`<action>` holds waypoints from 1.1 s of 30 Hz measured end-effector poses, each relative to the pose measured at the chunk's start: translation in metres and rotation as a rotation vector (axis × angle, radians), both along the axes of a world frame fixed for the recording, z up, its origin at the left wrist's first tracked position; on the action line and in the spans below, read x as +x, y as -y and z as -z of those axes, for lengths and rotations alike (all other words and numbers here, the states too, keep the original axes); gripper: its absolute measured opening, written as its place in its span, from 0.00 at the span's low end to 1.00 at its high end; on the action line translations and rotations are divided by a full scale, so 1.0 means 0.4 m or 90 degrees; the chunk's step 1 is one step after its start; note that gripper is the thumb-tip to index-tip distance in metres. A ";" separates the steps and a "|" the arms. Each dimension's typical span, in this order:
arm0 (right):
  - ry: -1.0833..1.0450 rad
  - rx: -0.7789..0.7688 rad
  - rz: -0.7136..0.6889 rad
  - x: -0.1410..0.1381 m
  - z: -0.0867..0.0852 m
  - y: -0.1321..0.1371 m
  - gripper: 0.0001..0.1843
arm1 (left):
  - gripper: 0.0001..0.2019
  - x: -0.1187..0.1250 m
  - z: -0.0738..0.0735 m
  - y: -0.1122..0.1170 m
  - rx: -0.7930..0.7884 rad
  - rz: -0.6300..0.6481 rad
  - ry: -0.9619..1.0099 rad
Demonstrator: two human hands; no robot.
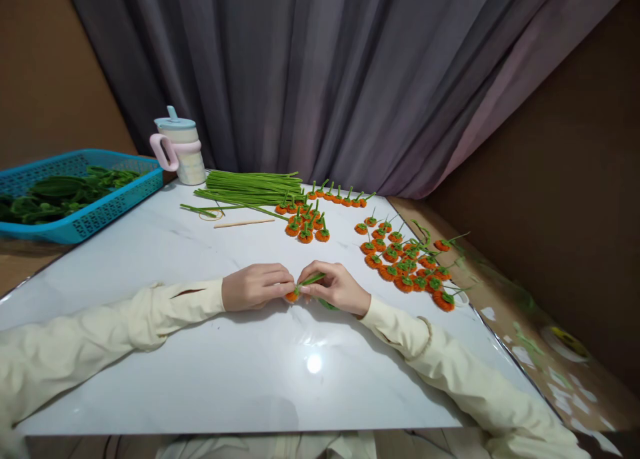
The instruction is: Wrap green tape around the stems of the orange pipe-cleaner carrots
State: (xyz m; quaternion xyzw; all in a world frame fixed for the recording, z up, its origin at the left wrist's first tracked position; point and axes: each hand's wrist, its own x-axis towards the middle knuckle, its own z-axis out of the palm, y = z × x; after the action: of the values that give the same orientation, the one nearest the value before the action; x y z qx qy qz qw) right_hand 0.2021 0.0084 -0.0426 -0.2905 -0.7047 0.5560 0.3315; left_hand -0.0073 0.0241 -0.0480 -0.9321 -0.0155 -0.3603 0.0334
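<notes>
Over the middle of the table, my left hand (260, 285) pinches a small orange fuzzy fruit-shaped piece (292, 297), most of it hidden by the fingers. My right hand (337, 287) meets it from the other side, its fingers closed on a green pipe cleaner (314, 279) that rises from the top of the orange piece. A further bit of green (327, 305) shows beneath the right hand; what it is I cannot make out. Beyond the hands stands a group of similar orange pieces (305, 235) with green tops and upright stems.
A bundle of green pipe cleaners (250, 187) lies at the back, a thin wooden stick (244, 224) before it. More orange pieces (404, 267) cluster on the right. A lidded cup (189, 155) and a blue basket (95, 213) of green leaf shapes stand left. Scraps (565, 395) litter the right side.
</notes>
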 end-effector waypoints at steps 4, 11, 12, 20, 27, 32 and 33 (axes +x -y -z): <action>0.001 -0.009 0.006 -0.001 -0.003 0.001 0.12 | 0.08 -0.001 0.000 -0.001 0.008 -0.001 -0.009; -0.007 -0.038 0.018 -0.001 -0.007 0.002 0.14 | 0.07 -0.001 0.005 -0.001 -0.033 -0.006 0.007; -0.009 -0.042 0.020 -0.001 -0.007 0.001 0.14 | 0.08 -0.001 0.006 -0.001 -0.052 -0.007 0.008; -0.008 -0.048 0.021 0.001 -0.006 0.002 0.15 | 0.09 0.000 0.003 -0.002 0.004 -0.010 -0.003; -0.025 -0.060 0.034 0.001 -0.009 0.004 0.15 | 0.09 0.000 0.005 -0.001 0.003 -0.014 0.019; -0.046 -0.067 0.046 -0.002 -0.008 0.007 0.15 | 0.09 0.000 0.003 0.000 0.004 -0.022 0.010; -0.047 -0.070 0.046 -0.002 -0.008 0.007 0.14 | 0.09 0.001 0.002 0.000 0.004 -0.022 0.011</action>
State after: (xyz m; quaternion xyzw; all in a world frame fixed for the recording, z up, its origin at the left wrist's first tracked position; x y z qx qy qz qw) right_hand 0.2014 0.0055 -0.0395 -0.3129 -0.6492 0.5919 0.3609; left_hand -0.0070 0.0242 -0.0489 -0.9284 -0.0303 -0.3680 0.0424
